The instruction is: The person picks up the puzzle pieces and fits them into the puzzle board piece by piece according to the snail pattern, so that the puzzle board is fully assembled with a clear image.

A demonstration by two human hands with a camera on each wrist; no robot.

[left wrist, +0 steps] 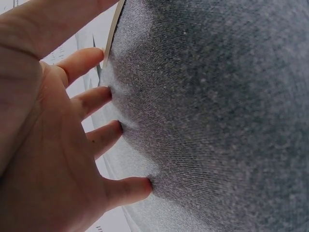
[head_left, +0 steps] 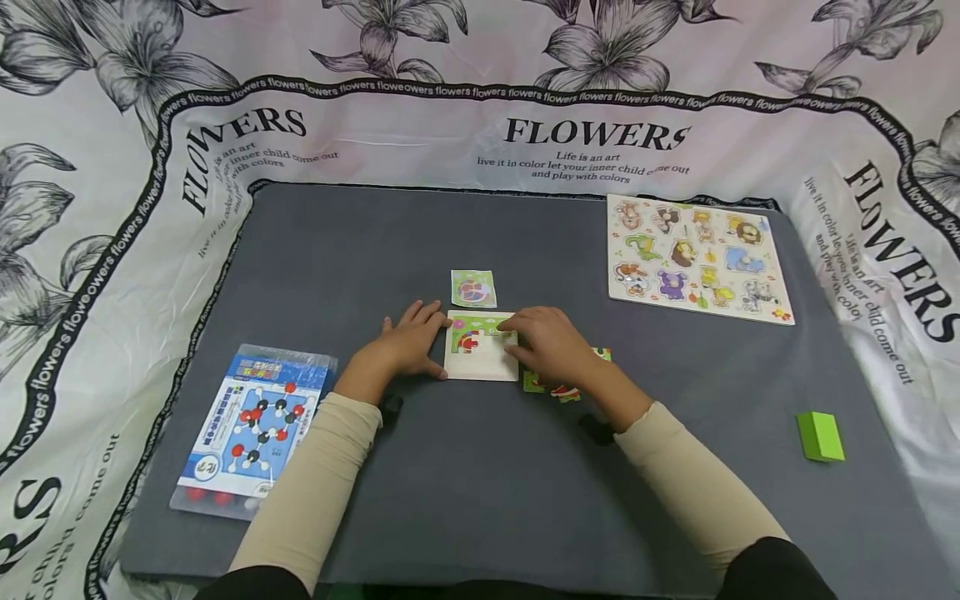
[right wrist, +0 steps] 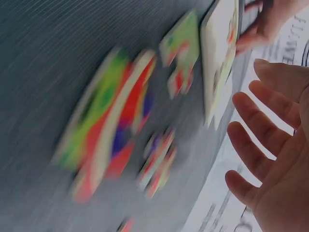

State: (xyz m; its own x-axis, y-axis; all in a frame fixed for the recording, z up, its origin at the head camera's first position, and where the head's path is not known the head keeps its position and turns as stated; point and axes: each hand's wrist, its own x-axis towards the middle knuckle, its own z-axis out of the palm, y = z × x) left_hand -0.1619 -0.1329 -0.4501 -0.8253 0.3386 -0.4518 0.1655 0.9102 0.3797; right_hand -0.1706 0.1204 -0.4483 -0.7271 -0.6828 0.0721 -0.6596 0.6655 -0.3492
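Puzzle board (head_left: 483,367) lies between the hands in the head view, partly filled at its top, with a picture card (head_left: 473,288) just beyond. Left hand (head_left: 408,337) is spread against its left edge; right hand (head_left: 551,342) bends over its right side, above loose pieces (head_left: 566,392). The cloth (head_left: 420,137) reads "FLOWERS", "Life is an art" and "live it in color let your inner child come out and play with colors"; lettering on the molecule-kit box (head_left: 258,417) is too small to read.

The left wrist view shows separated fingers; easing them might let the board slide.

In the blurred right wrist view, the fingers stand apart, nothing visible between them. Some pieces overlap, so a hasty pick could drag two.
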